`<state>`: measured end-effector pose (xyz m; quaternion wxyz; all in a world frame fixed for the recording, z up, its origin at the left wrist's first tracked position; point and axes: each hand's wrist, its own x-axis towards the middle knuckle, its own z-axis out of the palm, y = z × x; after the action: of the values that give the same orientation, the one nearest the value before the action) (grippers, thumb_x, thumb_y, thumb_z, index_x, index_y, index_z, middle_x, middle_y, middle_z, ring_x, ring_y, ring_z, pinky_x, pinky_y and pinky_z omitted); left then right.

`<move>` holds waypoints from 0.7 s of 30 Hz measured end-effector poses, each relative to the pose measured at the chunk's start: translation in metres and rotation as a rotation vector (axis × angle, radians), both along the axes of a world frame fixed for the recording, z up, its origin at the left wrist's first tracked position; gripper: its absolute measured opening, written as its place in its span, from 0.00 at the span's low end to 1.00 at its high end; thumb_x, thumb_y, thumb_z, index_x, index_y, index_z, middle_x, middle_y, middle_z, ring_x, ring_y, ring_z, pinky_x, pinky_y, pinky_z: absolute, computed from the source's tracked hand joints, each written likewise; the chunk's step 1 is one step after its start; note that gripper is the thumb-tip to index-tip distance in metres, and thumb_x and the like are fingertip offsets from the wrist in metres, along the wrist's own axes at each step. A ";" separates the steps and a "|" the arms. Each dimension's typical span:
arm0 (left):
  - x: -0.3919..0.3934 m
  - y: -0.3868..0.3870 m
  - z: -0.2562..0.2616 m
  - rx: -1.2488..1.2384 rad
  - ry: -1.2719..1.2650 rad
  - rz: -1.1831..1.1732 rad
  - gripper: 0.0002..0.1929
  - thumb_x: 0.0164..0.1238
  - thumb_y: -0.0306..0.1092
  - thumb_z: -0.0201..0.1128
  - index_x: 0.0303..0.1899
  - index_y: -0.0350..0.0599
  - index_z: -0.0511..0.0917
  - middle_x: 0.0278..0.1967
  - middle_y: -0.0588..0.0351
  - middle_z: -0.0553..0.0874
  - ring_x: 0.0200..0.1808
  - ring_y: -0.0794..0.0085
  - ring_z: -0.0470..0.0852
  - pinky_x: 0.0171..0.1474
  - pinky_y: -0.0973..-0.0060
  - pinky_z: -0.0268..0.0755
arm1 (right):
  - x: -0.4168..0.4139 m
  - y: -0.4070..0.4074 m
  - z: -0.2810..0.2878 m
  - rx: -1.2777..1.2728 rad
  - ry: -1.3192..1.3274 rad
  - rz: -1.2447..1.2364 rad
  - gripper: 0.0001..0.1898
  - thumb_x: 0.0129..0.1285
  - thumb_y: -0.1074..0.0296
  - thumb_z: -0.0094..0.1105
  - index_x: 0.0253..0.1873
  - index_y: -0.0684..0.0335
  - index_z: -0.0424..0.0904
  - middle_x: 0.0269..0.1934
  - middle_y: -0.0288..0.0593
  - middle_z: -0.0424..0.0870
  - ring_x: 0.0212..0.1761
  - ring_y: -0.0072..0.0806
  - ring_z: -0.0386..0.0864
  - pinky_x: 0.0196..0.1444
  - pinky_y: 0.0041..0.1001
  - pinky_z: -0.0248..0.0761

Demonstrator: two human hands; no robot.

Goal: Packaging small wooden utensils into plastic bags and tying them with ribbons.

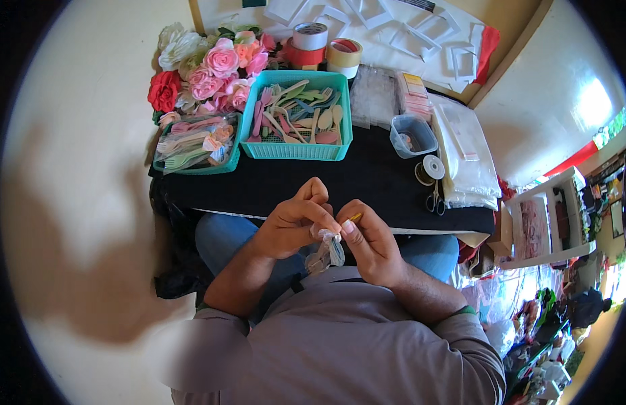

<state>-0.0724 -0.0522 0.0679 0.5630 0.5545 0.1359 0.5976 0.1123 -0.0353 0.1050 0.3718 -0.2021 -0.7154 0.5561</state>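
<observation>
My left hand (298, 220) pinches the gathered neck of a small clear plastic bag (320, 258), which hangs over my lap. Close beside it, my right hand (371, 243) has thumb and forefinger together at the bag's neck, with a small yellow or gold strip (355, 217) between its fingers. What the bag holds is hard to make out. Beyond my hands, a teal plastic basket (295, 151) holds loose pastel plastic spoons and forks (324, 119). To its left, a smaller teal basket (232, 164) holds clear bags of cutlery (191, 144).
Artificial flowers (222, 58) and tape rolls (310, 38) stand at the back. On the right lie a translucent plastic tub (414, 136), a spool (433, 167), scissors (435, 202), plastic bags (465, 147) and flat packets (414, 93). White frame-like pieces (419, 40) lie farther back.
</observation>
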 end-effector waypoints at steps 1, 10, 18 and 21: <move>0.001 0.001 0.001 0.015 0.007 0.011 0.06 0.62 0.28 0.69 0.39 0.43 0.85 0.37 0.63 0.58 0.30 0.81 0.62 0.35 0.81 0.56 | 0.001 0.000 0.002 -0.036 0.026 0.023 0.07 0.76 0.68 0.49 0.44 0.66 0.71 0.35 0.38 0.70 0.34 0.19 0.66 0.38 0.23 0.63; -0.010 0.001 0.016 0.221 0.464 0.014 0.06 0.64 0.29 0.68 0.41 0.49 0.88 0.36 0.63 0.58 0.35 0.81 0.64 0.37 0.84 0.57 | 0.021 0.030 0.007 -0.700 -0.265 0.318 0.15 0.72 0.60 0.52 0.33 0.64 0.74 0.23 0.32 0.68 0.26 0.17 0.63 0.29 0.21 0.59; 0.000 0.004 0.004 0.026 0.068 -0.070 0.06 0.63 0.28 0.69 0.41 0.45 0.87 0.37 0.63 0.59 0.33 0.81 0.66 0.35 0.84 0.58 | 0.020 0.011 0.006 -0.606 -0.009 -0.163 0.11 0.68 0.61 0.59 0.40 0.64 0.75 0.30 0.36 0.73 0.31 0.23 0.70 0.35 0.23 0.63; 0.004 0.006 0.000 0.004 -0.047 -0.108 0.06 0.64 0.27 0.68 0.41 0.42 0.85 0.37 0.63 0.59 0.31 0.81 0.66 0.35 0.84 0.58 | 0.024 0.007 0.007 0.149 -0.029 -0.188 0.08 0.64 0.70 0.61 0.45 0.65 0.76 0.40 0.44 0.74 0.42 0.34 0.71 0.45 0.30 0.64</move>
<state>-0.0686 -0.0463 0.0680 0.5966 0.5477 0.0912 0.5795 0.1359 -0.0280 0.1123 0.4262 -0.2482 -0.7377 0.4611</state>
